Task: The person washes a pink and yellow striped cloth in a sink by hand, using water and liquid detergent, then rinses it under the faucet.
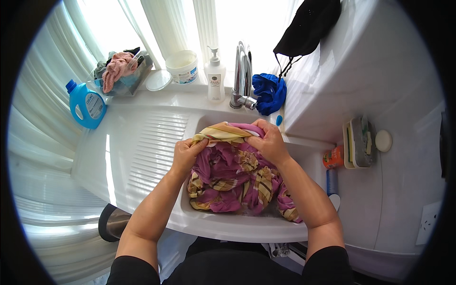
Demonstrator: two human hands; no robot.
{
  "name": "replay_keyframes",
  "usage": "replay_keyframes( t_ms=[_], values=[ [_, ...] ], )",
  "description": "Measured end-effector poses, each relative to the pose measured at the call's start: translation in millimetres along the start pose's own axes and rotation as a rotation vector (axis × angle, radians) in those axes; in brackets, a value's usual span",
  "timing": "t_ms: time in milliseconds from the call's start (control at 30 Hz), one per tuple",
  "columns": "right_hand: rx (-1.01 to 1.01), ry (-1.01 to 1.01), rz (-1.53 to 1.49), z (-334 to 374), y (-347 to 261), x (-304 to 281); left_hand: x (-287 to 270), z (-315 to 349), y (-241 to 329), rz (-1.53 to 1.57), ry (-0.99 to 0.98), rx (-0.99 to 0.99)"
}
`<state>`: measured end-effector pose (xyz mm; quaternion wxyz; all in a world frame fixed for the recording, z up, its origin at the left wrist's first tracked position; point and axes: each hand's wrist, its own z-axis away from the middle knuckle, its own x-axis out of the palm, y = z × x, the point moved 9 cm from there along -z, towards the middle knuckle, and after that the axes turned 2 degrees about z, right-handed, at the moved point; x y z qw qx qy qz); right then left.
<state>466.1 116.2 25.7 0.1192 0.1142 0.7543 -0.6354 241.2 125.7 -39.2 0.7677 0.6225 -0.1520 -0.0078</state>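
A wet pink and yellow patterned cloth [223, 164] lies bunched in the white sink basin [192, 135]. Part of it is raised in a twisted roll along the basin's far side, stretched between my two hands. My left hand [188, 153] grips the roll's left end, thumb on top and fingers curled round it. At the other end my right hand [269, 145] is closed on the same cloth. Folds cover most of the basin floor, and a little water shows near the front edge.
Left of the basin is a ridged washboard [159, 147], with a blue detergent bottle [88, 105] behind it. Along the back stand a clothes bin [135, 80], a white tub [182, 69], a pump bottle [214, 80], the faucet [242, 76] and a blue cloth [270, 92]. A black cap [306, 28] hangs above.
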Motion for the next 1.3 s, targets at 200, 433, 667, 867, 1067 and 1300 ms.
replay_keyframes(
  t_ms=[200, 433, 667, 867, 1067, 1300],
  values=[
    [-0.053, 0.017, 0.096, -17, -7, 31, -24, -17, -73, 0.391, 0.216, -0.35],
    [-0.297, -0.123, 1.027, 87, 112, 96, 32, 30, -46, -1.405, -0.032, 0.236],
    [-0.426, -0.288, 0.706, 78, 29, 89, 24, 30, -72, -1.22, -0.307, 0.184],
    [-0.647, -0.287, 0.594, 50, -106, 69, 12, 49, -56, -0.447, -0.448, -0.002],
    [-0.371, 0.1, 0.692, 12, -32, 37, -45, 52, -103, 0.427, 0.333, -0.359],
    [0.3, -0.205, 0.916, 38, 141, 94, 40, 24, -16, -1.333, 0.024, 0.438]
  ],
)
